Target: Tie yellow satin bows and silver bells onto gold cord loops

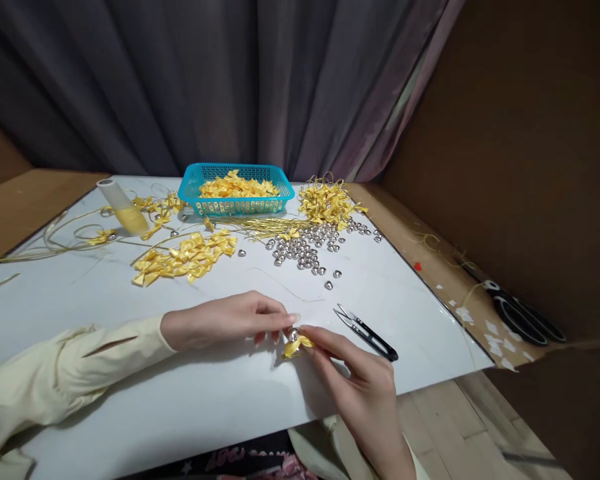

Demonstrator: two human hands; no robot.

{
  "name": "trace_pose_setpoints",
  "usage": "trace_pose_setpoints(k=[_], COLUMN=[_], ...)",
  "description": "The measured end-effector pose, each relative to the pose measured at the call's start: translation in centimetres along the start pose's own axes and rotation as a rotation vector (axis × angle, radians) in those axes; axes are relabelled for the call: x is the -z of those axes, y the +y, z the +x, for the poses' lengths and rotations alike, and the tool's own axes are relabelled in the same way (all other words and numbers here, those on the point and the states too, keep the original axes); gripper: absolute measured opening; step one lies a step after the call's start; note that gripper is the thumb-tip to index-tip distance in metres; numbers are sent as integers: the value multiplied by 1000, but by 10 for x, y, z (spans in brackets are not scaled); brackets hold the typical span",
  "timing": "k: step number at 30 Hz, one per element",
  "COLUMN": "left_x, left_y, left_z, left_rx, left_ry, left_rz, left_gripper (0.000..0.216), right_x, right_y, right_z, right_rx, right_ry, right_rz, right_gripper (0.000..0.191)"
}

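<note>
Just above the front part of the white tabletop, a small yellow ribbon bow (295, 347) sits between my two hands with a shiny silver bead (294, 335) at its top. My right hand (363, 380) pinches the bow's right side between thumb and fingertips. From the left, my left hand (243, 319) has its thumb and fingers closed at the bead; its lower fingers are partly hidden. Black-handled thread snips (367, 333) lie right of the bow, near my right hand. A thin piece of gold cord (280, 283) lies beyond my hands.
A blue basket (237, 208) of yellow bows stands at the back. Loose bows (187, 257), silver beads (300, 252), gold cords (265, 227) and a bow pile (327, 202) lie before it. A tilted whitish tube (123, 207) is at left, scissors (520, 310) on cardboard at right.
</note>
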State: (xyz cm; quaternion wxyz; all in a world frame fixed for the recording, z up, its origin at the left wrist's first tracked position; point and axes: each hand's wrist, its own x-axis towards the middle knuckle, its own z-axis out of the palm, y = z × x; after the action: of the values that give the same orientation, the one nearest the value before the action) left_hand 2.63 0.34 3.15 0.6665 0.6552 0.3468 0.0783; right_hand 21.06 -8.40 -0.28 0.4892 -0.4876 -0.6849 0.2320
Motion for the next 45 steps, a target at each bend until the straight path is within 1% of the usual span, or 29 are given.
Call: trace_pose_setpoints(k=[3,6,8,11,15,17,20,23,26,29,32,34,36,40,43,45], left_x=[-4,-9,-10,-10,-9,-9,-8,-6,-5,-3,-3,-3,-3,-2,-3,-4], left_y=[-6,-11,-12,-13,-13,-13,-14,-16,-18,-20,-21,-22,-22,-25,-27,-28], left_z=[2,4,5,5,5,4,5,7,9,11,11,11,11,13,14,14], left_rx=[83,133,122,104,132,136,142,166,152,107,77,70,68,63,53,34], left_ry=[-54,-43,-19,-14,-37,-63,-90,-89,-65,-71,-103,-101,-96,-92,-72,-59], left_rz=[-215,-404,-447,-457,-446,-427,-415,-478,-554,-573,-585,-594,-587,-566,-570,-575], left_gripper=[30,25,20,17,17,18,17,16,15,16,19,17,17,21,22,22], right_x=[-1,-4,-6,-9,-8,-8,-9,-11,-13,-16,-20,-22,-22,-19,-19,-20], right_y=[-1,-1,-1,0,4,5,6,7,8,9,10,12,13,16,17,16], right_z=[1,3,5,6,8,9,12,14,14,13,11,9,9,11,14,17], right_rx=[18,19,10,-12,-66,-96,-158,-237,-271,-226,-134,-83,-62,-97,-82,-100], right_ry=[6,23,52,113,185,183,141,117,122,174,223,233,213,109,82,56], right_rz=[10,4,-20,-67,-89,-90,-53,-14,-50,-145,-266,-362,-434,-532,-653,-580], right_gripper=[24,23,23,21,15,11,11,13,15,18,19,20,21,23,28,28])
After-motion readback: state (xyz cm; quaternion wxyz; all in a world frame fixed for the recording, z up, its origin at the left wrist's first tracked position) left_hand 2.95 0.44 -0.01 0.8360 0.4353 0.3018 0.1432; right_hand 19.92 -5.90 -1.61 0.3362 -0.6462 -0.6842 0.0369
